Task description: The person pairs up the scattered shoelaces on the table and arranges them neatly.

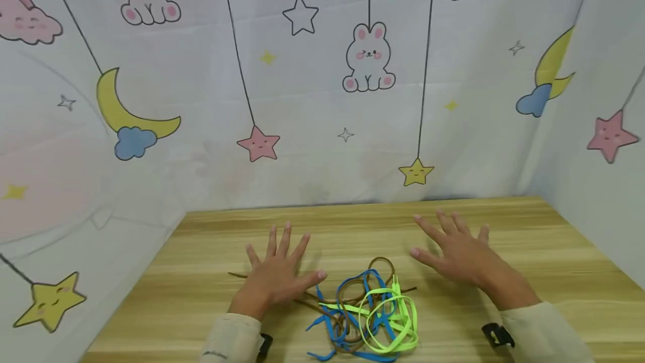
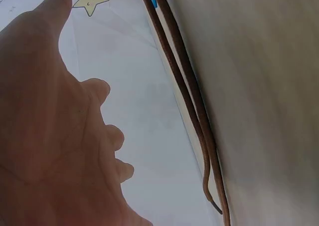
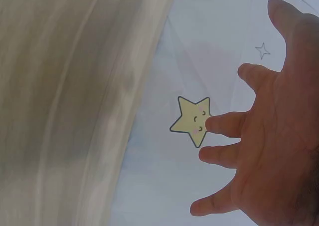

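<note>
A tangle of laces lies between the two hands on the table: a brown lace (image 1: 384,260), a blue lace (image 1: 330,329) and a neon yellow-green lace (image 1: 414,324). To its left, my left hand (image 1: 277,279) is held palm down with fingers spread, overlapping part of the brown lace in the head view. Two brown strands (image 2: 192,96) run past that palm in the left wrist view. My right hand (image 1: 461,254) is spread wide at the right, apart from the laces, and its fingers (image 3: 227,123) are straight with nothing between them.
The wood-grain table (image 1: 549,251) meets a pale cloth backdrop (image 1: 312,178) printed with stars, moons and bunnies. The cloth also rises along the left and right sides. A dark strap (image 1: 498,335) sits at the right wrist.
</note>
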The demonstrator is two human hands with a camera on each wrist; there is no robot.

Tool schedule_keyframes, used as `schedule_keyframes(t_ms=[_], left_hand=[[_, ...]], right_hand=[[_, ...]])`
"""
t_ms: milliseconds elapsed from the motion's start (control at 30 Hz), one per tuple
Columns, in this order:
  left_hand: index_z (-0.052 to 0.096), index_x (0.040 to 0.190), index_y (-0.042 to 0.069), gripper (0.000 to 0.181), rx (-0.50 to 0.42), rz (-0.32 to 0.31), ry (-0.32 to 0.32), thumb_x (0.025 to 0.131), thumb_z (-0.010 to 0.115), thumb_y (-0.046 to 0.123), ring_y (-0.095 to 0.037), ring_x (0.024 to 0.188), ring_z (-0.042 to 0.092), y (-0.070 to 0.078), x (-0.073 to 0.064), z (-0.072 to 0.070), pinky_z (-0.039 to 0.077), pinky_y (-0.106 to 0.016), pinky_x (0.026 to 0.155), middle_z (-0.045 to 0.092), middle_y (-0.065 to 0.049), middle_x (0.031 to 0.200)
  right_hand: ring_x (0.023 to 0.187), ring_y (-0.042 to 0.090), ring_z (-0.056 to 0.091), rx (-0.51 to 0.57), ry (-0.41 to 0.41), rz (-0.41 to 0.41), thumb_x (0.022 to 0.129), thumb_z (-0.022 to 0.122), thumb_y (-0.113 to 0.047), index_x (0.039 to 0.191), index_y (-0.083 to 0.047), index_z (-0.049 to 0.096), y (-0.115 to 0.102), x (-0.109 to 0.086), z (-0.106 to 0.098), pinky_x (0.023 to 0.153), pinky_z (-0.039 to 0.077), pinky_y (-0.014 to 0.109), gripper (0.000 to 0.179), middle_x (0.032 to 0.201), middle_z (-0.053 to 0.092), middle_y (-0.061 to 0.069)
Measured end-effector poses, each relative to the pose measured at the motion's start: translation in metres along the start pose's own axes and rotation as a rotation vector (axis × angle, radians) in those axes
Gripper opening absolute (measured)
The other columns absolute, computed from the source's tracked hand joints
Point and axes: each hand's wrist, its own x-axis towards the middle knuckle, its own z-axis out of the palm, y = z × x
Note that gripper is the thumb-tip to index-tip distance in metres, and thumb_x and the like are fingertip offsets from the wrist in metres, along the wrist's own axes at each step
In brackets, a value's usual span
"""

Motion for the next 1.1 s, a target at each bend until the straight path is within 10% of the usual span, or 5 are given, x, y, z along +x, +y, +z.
schedule_keyframes(t_ms=[1100], left_hand=[[0.029,0.159,0.03,0.093,0.051,0.077,0.001,0.086,0.037,0.086,-0.042,0.151,0.002,0.02,-0.013,-0.001,0.004,-0.086,0.098,0.008,-0.012,0.167]], right_hand=[[0.139,0.045,0.038,0.015,0.019,-0.119,0.099,0.041,-0.066,0.158,-0.027,0.034,-0.028,-0.01,0.004,0.099,0.017,0.083,0.071,0.154,0.04,0.019]])
